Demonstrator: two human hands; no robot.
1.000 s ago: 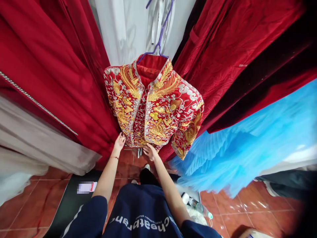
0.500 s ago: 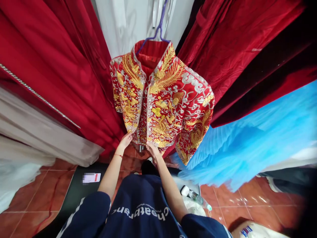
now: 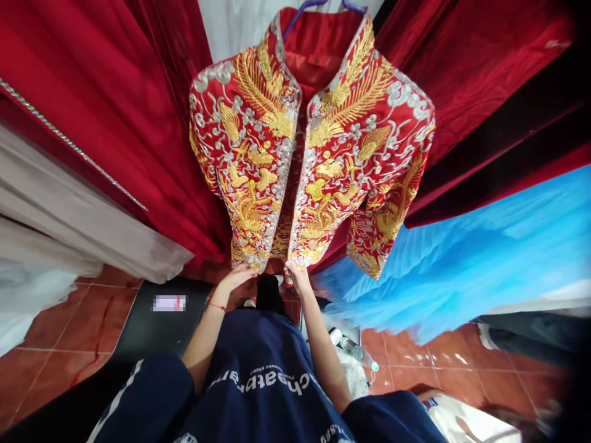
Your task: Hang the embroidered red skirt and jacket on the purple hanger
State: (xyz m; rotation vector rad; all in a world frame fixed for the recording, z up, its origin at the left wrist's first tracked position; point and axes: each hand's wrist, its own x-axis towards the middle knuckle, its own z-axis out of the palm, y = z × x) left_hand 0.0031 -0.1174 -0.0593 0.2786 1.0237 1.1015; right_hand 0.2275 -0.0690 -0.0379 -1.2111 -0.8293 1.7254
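A red jacket (image 3: 364,144) with gold and silver embroidery hangs in front of me on a purple hanger (image 3: 302,8), its front parted down the middle. My left hand (image 3: 239,276) is closed on the bottom hem of the left front panel. With thumb and fingers, my right hand (image 3: 298,275) pinches the lower corner of the other panel. A narrow gap separates the two front edges, and the dark red inside shows through it. The hanger's hook lies above the top of the view.
Long red garments (image 3: 152,111) hang on the left, with pale fabric (image 3: 92,197) below. A blue tulle dress (image 3: 498,246) hangs at right. A black seat (image 3: 152,332) carries a phone-like card (image 3: 168,303). A clear bottle (image 3: 357,352) lies near my right arm; someone's leg (image 3: 526,341) shows far right.
The jacket has come closer and appears larger, its front facing me more squarely. Both hands still hold the hem, spread slightly wider, and the hanger has shifted toward the top edge.
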